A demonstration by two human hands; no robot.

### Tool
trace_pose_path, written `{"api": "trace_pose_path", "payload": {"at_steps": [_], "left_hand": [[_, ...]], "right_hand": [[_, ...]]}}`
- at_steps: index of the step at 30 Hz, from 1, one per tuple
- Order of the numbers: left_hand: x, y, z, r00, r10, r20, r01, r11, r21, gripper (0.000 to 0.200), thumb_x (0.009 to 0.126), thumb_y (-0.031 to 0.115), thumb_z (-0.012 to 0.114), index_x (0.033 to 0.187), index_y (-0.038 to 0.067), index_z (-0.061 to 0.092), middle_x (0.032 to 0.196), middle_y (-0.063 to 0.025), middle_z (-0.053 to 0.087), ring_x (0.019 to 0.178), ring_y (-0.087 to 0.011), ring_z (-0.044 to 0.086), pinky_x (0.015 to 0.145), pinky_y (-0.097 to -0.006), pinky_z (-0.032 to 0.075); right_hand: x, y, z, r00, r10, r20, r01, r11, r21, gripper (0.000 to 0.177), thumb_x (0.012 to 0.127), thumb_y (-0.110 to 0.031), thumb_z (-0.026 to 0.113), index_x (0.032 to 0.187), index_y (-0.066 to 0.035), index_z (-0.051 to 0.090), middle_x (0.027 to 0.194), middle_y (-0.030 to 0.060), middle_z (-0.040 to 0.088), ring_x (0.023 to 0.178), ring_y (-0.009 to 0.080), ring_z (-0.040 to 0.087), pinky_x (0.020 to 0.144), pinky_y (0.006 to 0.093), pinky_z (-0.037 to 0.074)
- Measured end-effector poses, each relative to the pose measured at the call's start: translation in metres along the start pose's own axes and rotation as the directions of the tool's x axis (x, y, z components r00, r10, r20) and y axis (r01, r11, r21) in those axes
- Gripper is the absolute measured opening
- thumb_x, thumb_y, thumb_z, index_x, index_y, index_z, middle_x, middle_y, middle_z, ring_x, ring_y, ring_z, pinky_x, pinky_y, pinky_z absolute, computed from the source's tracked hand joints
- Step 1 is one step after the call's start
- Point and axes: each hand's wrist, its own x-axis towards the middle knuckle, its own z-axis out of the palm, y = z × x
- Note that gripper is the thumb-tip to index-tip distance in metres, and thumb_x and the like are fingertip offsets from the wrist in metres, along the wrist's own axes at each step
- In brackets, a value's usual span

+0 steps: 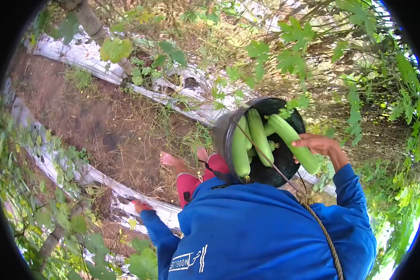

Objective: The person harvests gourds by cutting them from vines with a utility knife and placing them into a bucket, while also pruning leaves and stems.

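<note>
My right hand (316, 143) is closed on a long, pale green gourd (291, 140), fingers over its upper side. One end of this gourd lies inside the mouth of a black bucket (226, 135), and the other sticks out past the rim. Several more gourds lie in the bucket, among them a long gourd (259, 135) in the middle and another gourd (240, 151) along the near wall. The bucket hangs at my front from a twisted rope (329, 235) tied to its thin handle (266, 156). Off to the left, my left hand (139, 206) is closed around something small and red, too blurred to name.
A bare soil path (102, 126) with dry straw runs beneath my feet (172, 160). White plastic sheeting (98, 67) edges it on both sides. Leafy vines (294, 51) hang close by the bucket, and a stem (91, 21) rises at the upper left.
</note>
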Motion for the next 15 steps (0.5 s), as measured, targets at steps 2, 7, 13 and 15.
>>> {"api": "trace_pose_path", "payload": {"at_steps": [2,7,13,15], "left_hand": [[0.03,0.044,0.014,0.987,0.134,0.09,-0.123,0.985,-0.121,0.023,0.087,0.038,0.058,0.088,0.018,0.048,0.057,0.001,0.044,0.037,-0.0122,0.033,0.032,-0.0275,0.025],[-0.029,0.1,0.067,0.965,0.208,0.162,-0.211,0.977,0.004,0.028,0.087,0.04,0.057,0.095,0.015,0.049,0.061,-0.0012,0.047,0.04,-0.0132,0.039,0.033,-0.0297,0.028],[-0.047,0.032,0.065,0.968,-0.007,0.249,-0.004,0.999,0.043,0.021,0.086,0.034,0.059,0.078,0.017,0.05,0.053,-0.0006,0.043,0.037,-0.0142,0.038,0.032,-0.0289,0.029],[-0.014,-0.031,0.037,0.974,0.074,0.216,-0.052,0.993,-0.105,0.029,0.093,0.032,0.059,0.071,0.016,0.047,0.055,0.0012,0.044,0.04,-0.0137,0.04,0.036,-0.028,0.031]], "right_hand": [[0.003,0.003,0.004,0.999,0.011,-0.051,-0.012,1.0,-0.018,0.061,0.087,-0.04,0.069,0.124,0.004,0.048,0.093,0.0147,0.065,0.081,0.0246,0.07,0.072,0.0358,0.06],[0.044,0.0,0.019,0.96,-0.084,-0.267,0.075,0.996,-0.044,0.067,0.083,-0.051,0.069,0.114,0.007,0.056,0.093,0.018,0.067,0.074,0.0241,0.068,0.067,0.0351,0.057],[0.116,0.012,0.023,0.823,-0.401,-0.403,-0.056,0.649,-0.759,0.07,0.08,-0.061,0.064,0.112,0.002,0.061,0.09,0.0254,0.066,0.087,0.034,0.067,0.074,0.0427,0.051],[0.117,0.02,0.004,0.883,-0.386,-0.266,0.016,0.593,-0.805,0.071,0.084,-0.062,0.058,0.114,0.002,0.06,0.098,0.0259,0.065,0.094,0.0357,0.066,0.081,0.0448,0.05]]}}
